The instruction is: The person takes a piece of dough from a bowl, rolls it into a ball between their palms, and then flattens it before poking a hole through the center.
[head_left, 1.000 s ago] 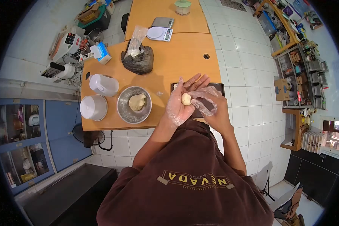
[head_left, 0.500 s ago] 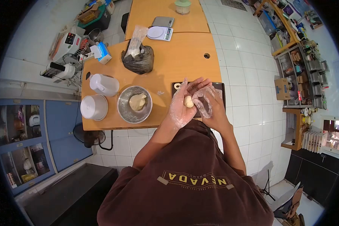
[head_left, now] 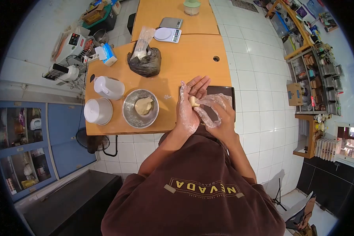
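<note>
A small pale piece of dough (head_left: 193, 101) rests against the flour-dusted palm of my left hand (head_left: 189, 112), whose fingers are stretched out. My right hand (head_left: 217, 114), which seems to be in a thin clear plastic glove, pinches that piece between thumb and fingertips. Both hands are above a dark tray (head_left: 233, 103) that they largely cover. To the left, a larger lump of dough (head_left: 143, 106) sits in a floury metal bowl (head_left: 156, 114).
Left of the bowl stand a white tub (head_left: 98, 112) and a white pitcher (head_left: 109, 88). Farther back are a black plastic bag (head_left: 147, 65) and a white kitchen scale (head_left: 168, 34). The wooden table (head_left: 192, 59) ends just right of the tray.
My left hand has turned more upright, its fingers extending farther up. My right fingertips have closed on the small dough piece, which looks less round. The ring-shaped piece on the tray is now hidden.
</note>
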`<control>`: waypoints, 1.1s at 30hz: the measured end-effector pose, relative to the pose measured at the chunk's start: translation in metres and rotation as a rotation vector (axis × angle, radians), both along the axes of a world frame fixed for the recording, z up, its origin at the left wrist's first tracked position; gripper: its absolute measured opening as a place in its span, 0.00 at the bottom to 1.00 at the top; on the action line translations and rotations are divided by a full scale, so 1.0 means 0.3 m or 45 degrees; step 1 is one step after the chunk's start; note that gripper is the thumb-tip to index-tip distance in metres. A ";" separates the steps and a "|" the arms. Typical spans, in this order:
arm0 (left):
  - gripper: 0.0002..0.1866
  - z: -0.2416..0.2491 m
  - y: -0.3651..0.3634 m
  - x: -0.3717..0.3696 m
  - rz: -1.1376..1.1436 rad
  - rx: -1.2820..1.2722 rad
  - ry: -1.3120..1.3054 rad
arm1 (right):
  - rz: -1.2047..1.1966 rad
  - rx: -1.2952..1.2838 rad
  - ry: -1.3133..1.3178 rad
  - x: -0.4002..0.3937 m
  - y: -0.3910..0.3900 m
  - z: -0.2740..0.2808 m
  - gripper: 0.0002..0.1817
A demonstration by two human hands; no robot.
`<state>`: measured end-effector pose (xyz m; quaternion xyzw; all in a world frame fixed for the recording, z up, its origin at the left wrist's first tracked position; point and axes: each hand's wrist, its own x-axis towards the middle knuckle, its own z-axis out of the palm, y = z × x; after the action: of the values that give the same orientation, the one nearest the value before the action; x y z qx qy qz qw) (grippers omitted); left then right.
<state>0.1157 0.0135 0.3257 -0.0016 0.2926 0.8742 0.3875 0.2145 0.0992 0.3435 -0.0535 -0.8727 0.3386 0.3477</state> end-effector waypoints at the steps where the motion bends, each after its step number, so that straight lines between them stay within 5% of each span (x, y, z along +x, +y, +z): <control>1: 0.32 0.000 0.002 0.005 0.028 -0.005 0.038 | -0.014 -0.001 0.009 -0.003 -0.002 0.001 0.17; 11: 0.30 0.001 0.007 0.051 0.235 -0.100 0.484 | -0.124 -0.062 0.000 0.010 -0.030 0.034 0.15; 23: 0.28 0.001 -0.007 0.047 0.267 -0.126 0.617 | -0.104 -0.079 -0.029 0.011 -0.043 -0.001 0.15; 33: 0.28 0.033 -0.015 0.007 0.166 0.060 0.299 | -0.037 -0.252 0.015 0.000 -0.062 0.062 0.17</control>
<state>0.1178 0.0090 0.3354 0.0909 0.3145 0.8984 0.2928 0.2146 0.0805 0.3622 -0.0982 -0.8320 0.4186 0.3505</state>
